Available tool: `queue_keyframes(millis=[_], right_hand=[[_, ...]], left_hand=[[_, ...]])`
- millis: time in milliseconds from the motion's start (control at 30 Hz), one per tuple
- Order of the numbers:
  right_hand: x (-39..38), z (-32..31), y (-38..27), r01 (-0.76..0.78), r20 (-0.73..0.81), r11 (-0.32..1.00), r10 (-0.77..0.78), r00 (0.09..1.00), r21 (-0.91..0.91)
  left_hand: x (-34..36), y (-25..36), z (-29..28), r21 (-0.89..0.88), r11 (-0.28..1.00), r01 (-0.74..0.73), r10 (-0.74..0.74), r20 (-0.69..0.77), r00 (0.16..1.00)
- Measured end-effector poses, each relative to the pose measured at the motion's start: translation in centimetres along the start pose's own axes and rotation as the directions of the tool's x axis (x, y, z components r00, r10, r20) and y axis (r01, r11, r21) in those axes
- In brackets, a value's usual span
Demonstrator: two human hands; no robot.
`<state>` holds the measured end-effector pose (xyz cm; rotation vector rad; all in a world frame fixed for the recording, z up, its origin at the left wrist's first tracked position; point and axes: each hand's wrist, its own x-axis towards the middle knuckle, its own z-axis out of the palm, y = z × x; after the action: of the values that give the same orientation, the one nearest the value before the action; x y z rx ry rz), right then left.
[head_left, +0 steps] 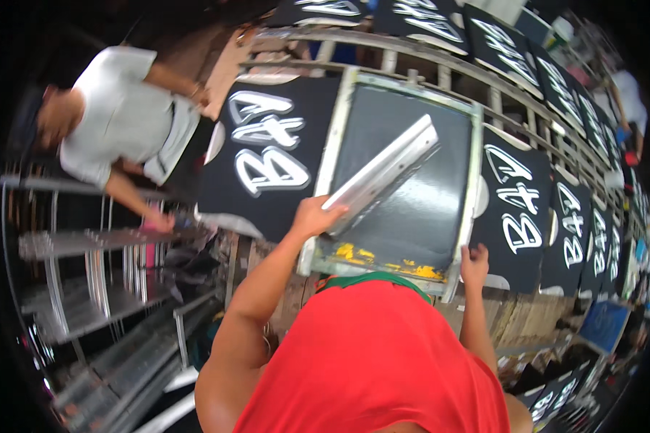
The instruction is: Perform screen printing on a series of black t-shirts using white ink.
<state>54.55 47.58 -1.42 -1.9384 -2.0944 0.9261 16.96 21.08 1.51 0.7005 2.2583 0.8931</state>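
Observation:
A screen-printing frame (pixel 475 173) with pale, worn rails lies in front of me, its dark mesh (pixel 419 206) glossy and streaked with yellow near the close edge. My left hand (pixel 316 218) is closed around the near end of a long silver metal squeegee (pixel 386 164). The squeegee slants across the mesh toward the far right. Beside the frame's near right corner is my right hand (pixel 474 265), thumb and fingers apart; whether it touches the rail is unclear. Black fabric panels with white lettering flank the frame, one on the left (pixel 267 151) and one on the right (pixel 514 209).
More printed black panels (pixel 572 227) line the long table to the right and across the far side, past a ladder-like rail (pixel 390 50). At left stands a co-worker in a grey shirt (pixel 126 108), near a metal rack (pixel 87 245). Another person (pixel 630 101) is far right.

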Motion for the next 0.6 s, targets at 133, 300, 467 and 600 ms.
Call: queue_keyframes(millis=[133, 300, 467, 600], right_hand=[[5.9, -3.9, -14.0, 0.757, -0.056, 0.484, -0.856, 0.515, -0.439], [18.4, -0.8, -20.2, 0.882, 0.574, 0.387, -0.671, 0.470, -0.270], [29.3, 4.9, -24.1, 0.786, 0.456, 0.407, -0.651, 0.607, -0.465], [33.2, 5.8, -24.9, 0.734, 0.283, 0.484, -0.706, 0.649, -0.476]], left_hand=[[4.7, 3.1, -3.3, 0.575, 0.719, -0.391, 0.428, 0.078, 0.901], [15.5, 8.7, -3.6, 0.586, 0.479, -0.654, 0.672, 0.234, 0.702], [30.5, 7.9, -1.1, 0.687, 0.487, -0.540, 0.612, 0.173, 0.772], [35.5, 10.9, 0.6, 0.788, 0.517, -0.334, 0.315, 0.187, 0.930]])
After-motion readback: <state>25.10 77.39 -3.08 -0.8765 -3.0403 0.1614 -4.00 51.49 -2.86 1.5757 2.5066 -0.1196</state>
